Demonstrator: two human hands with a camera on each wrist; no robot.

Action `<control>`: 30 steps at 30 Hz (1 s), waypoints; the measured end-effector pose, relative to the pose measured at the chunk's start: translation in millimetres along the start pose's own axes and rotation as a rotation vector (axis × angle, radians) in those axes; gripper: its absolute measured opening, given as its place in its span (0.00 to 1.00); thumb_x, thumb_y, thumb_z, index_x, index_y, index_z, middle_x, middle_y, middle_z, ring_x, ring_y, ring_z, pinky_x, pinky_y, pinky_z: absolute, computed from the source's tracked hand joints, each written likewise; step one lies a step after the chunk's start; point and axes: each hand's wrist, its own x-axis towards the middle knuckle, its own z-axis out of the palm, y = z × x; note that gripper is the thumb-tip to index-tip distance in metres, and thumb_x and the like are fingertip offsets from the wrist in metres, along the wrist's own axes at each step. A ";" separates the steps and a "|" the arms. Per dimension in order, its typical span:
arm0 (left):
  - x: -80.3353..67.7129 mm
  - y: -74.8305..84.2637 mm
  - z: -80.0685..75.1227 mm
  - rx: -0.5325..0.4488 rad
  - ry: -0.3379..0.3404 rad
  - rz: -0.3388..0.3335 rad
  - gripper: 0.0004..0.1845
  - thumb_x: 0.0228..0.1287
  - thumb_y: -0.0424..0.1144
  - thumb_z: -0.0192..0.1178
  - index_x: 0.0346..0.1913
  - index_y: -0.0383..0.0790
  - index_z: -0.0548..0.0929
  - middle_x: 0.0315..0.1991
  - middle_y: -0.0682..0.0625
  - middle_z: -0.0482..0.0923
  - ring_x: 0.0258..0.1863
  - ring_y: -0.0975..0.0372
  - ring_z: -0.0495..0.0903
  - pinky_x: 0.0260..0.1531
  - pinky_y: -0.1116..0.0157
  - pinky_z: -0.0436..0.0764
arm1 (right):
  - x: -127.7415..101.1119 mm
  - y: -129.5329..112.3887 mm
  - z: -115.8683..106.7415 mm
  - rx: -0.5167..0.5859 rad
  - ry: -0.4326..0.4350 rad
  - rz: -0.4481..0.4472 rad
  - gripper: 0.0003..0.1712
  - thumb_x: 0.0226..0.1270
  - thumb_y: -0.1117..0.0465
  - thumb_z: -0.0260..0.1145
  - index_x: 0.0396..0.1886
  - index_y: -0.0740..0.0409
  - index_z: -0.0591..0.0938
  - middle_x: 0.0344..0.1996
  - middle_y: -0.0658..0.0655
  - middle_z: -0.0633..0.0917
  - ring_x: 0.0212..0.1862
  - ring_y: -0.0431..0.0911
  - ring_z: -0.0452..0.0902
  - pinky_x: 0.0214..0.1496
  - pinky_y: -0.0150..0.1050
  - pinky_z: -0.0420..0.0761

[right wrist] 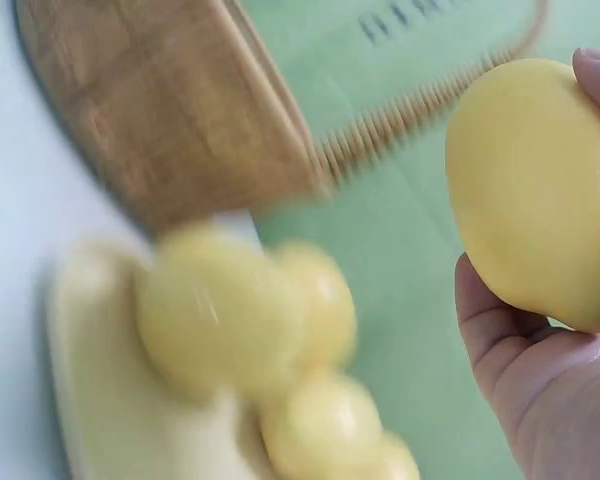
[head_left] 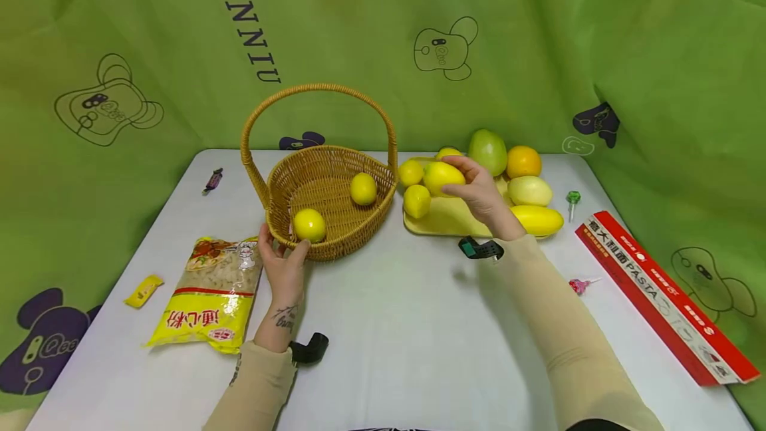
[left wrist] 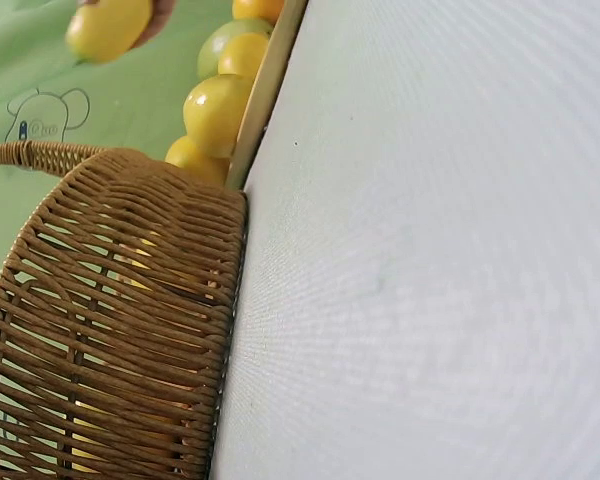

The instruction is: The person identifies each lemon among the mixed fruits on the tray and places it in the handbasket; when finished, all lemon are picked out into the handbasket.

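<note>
My right hand (head_left: 483, 197) holds a smooth yellow oval fruit (head_left: 441, 178) between thumb and fingers, above a pale yellow tray (head_left: 445, 213). In the right wrist view the same fruit (right wrist: 535, 190) fills the right side. Beside it on the tray lie several yellow fruits, one a lemon (head_left: 417, 201). To the left, my left hand (head_left: 284, 273) grips the near left rim of a wicker basket (head_left: 335, 245), thumb at the front. Inside the basket are two yellow fruits, one near the front (head_left: 309, 225) and one at the right (head_left: 363, 189).
Around the tray's right side are a green fruit (head_left: 487, 151), an orange (head_left: 523, 163), a pale melon (head_left: 530, 191) and a long yellow fruit (head_left: 538, 220). A pasta bag (head_left: 209, 294) lies left, a red pasta box (head_left: 664, 298) right. Wrapped candies and lollipops (head_left: 573, 199) lie about.
</note>
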 end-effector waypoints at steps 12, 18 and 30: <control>0.5 -0.2 0.0 -0.002 0.002 -0.018 0.46 0.49 0.23 0.56 0.71 0.51 0.49 0.68 0.48 0.50 0.63 0.52 0.58 0.51 0.65 0.72 | 25.4 32.6 111.7 -0.166 -0.209 0.086 0.31 0.49 0.76 0.66 0.58 0.68 0.72 0.54 0.60 0.76 0.49 0.48 0.72 0.50 0.36 0.74; 1.0 -0.7 -1.0 0.006 0.000 -0.020 0.46 0.50 0.24 0.56 0.71 0.51 0.49 0.68 0.49 0.50 0.62 0.53 0.58 0.45 0.70 0.73 | 30.3 39.5 140.1 -0.151 -0.218 0.069 0.31 0.50 0.78 0.65 0.58 0.69 0.70 0.58 0.68 0.73 0.55 0.53 0.70 0.62 0.45 0.70; 0.1 -0.7 -0.4 0.010 -0.005 -0.021 0.46 0.50 0.25 0.57 0.71 0.51 0.48 0.69 0.50 0.49 0.64 0.51 0.57 0.50 0.66 0.71 | 18.7 19.7 96.3 0.020 0.024 -0.062 0.30 0.52 0.81 0.61 0.58 0.73 0.68 0.51 0.60 0.77 0.60 0.64 0.63 0.59 0.41 0.73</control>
